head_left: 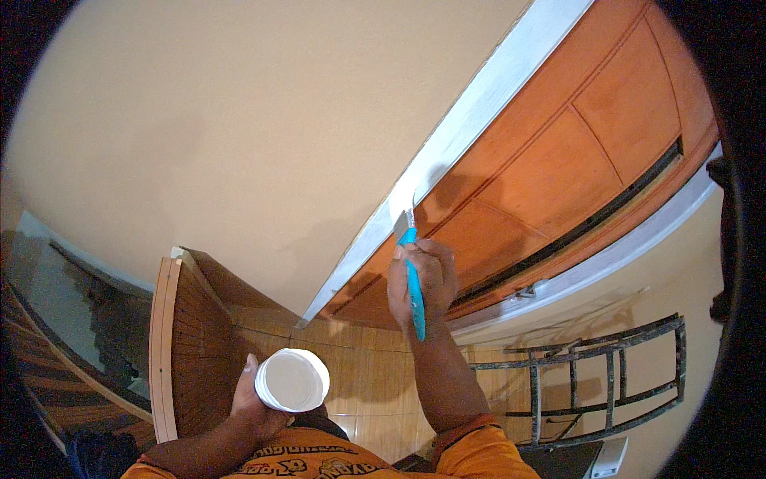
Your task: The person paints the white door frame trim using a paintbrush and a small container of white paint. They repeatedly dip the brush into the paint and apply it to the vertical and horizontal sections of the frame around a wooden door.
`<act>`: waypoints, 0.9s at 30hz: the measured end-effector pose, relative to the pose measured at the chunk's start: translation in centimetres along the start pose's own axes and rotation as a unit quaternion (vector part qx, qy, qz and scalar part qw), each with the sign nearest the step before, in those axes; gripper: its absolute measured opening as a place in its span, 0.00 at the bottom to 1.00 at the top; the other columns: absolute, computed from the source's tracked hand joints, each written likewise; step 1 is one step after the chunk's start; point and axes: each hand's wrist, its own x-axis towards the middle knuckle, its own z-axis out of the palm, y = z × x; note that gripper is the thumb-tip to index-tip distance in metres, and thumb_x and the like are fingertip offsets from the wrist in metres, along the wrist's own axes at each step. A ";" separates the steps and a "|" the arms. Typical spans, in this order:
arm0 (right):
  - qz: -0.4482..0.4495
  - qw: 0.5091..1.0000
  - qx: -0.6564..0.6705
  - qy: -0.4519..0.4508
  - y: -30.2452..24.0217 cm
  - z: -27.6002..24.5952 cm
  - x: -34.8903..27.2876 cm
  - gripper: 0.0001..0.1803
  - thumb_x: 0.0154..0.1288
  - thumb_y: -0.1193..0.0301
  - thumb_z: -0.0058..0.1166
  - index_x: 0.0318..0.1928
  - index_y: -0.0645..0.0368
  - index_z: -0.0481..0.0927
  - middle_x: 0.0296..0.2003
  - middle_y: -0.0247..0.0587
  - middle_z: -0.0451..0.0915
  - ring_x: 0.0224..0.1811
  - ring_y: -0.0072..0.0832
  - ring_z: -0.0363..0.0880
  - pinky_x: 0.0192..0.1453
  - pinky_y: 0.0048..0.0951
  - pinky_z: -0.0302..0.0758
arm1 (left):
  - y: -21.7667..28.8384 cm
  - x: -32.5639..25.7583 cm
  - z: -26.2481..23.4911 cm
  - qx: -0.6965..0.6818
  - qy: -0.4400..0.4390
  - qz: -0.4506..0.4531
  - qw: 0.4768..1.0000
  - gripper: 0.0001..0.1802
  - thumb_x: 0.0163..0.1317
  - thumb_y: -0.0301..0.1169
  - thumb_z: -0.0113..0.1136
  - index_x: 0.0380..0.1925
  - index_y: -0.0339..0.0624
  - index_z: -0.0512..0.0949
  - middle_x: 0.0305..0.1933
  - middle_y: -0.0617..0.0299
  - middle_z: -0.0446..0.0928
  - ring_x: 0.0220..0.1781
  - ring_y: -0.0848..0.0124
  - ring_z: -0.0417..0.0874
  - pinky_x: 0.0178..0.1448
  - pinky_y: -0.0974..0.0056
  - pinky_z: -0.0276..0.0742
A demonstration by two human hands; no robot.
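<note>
In my right hand [427, 279] is a paintbrush [412, 287] with a turquoise handle, its fingers closed round the grip. The bristles, pale with paint, touch the white door trim [471, 112] that runs diagonally beside the orange-brown door [527, 168]. My left hand [257, 407] is wrapped round a white round tub [292, 380] low in front of my body. Off-white paint shows inside the tub, whose mouth faces up. Part of the left fingers is hidden behind the tub.
A beige wall [215, 120] fills the upper left. On the right stands a dark, paint-spotted metal ladder [610, 379]. At the left is a slatted wooden panel [195, 343] with a pale edge. The floor [371, 375] has light wood-coloured boards.
</note>
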 end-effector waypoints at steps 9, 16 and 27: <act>-0.023 0.999 -0.035 -0.011 0.0 0.2 -0.9 0.12 0.58 0.79 0.62 0.40 0.59 0.73 0.35 0.48 0.79 0.33 0.41 0.79 0.35 0.36 0.78 | -0.5 0.4 -0.4 -0.033 0.024 -0.002 0.999 0.41 0.70 0.65 0.31 0.61 0.39 0.68 0.55 0.44 0.78 0.53 0.49 0.83 0.57 0.42 0.81; -0.037 0.998 -0.028 -0.041 -0.4 0.1 -1.5 0.13 0.57 0.78 0.63 0.41 0.58 0.74 0.34 0.48 0.78 0.34 0.43 0.80 0.35 0.40 0.77 | -0.6 0.0 -0.7 0.021 0.008 0.006 1.000 0.43 0.69 0.67 0.31 0.62 0.39 0.67 0.59 0.46 0.75 0.59 0.51 0.78 0.64 0.44 0.74; -0.073 0.995 -0.058 0.023 -2.0 -2.0 -0.3 0.12 0.60 0.80 0.60 0.43 0.58 0.75 0.37 0.48 0.78 0.38 0.41 0.79 0.42 0.37 0.78 | -1.1 0.3 -1.9 -0.015 -0.059 -0.014 0.998 0.44 0.70 0.66 0.27 0.62 0.35 0.66 0.61 0.45 0.73 0.62 0.51 0.76 0.67 0.44 0.71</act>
